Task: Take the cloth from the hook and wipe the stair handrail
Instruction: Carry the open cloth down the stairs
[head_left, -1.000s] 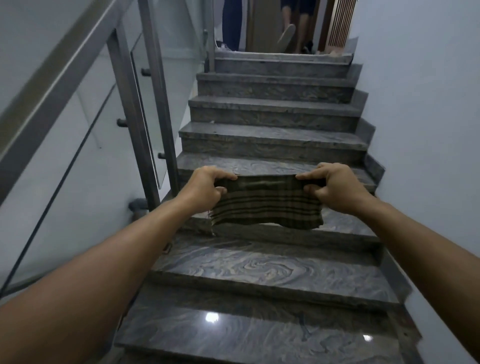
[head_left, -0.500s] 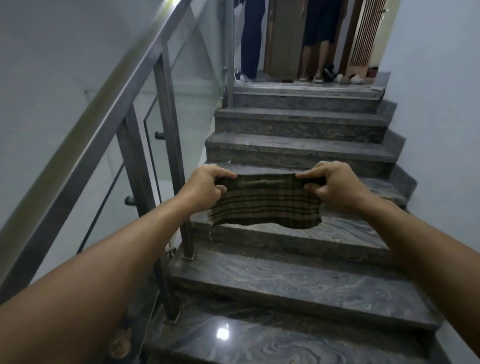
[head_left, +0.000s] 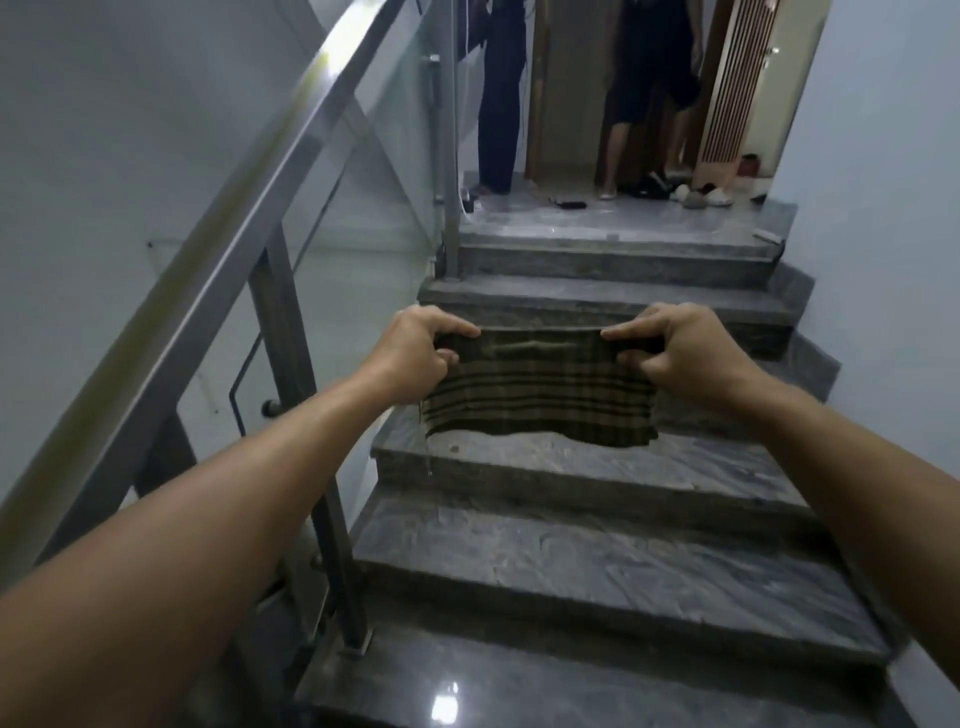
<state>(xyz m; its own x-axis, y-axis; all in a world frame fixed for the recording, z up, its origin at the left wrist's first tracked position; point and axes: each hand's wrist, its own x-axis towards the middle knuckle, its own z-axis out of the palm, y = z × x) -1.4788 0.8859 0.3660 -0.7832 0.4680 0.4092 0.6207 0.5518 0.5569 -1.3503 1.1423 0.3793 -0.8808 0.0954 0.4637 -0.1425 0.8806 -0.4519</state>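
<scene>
the cloth (head_left: 537, 400) is already off its hook: the left hand (head_left: 415, 353) and right hand (head_left: 685, 353) each pinch a top corner, holding it stretched out above the stairs (head_left: 597, 571). the handrail (head_left: 249, 192) runs well apart on the left, not yet wiped.

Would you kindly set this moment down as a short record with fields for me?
setting: grey stone stairs going up to a landing
cloth: striped cloth stretched in the air over the steps
left hand: left hand grips the cloth's left top corner
right hand: right hand grips its right top corner
handrail: metal handrail on the left, untouched
bystanders: two people stand on the landing
</scene>
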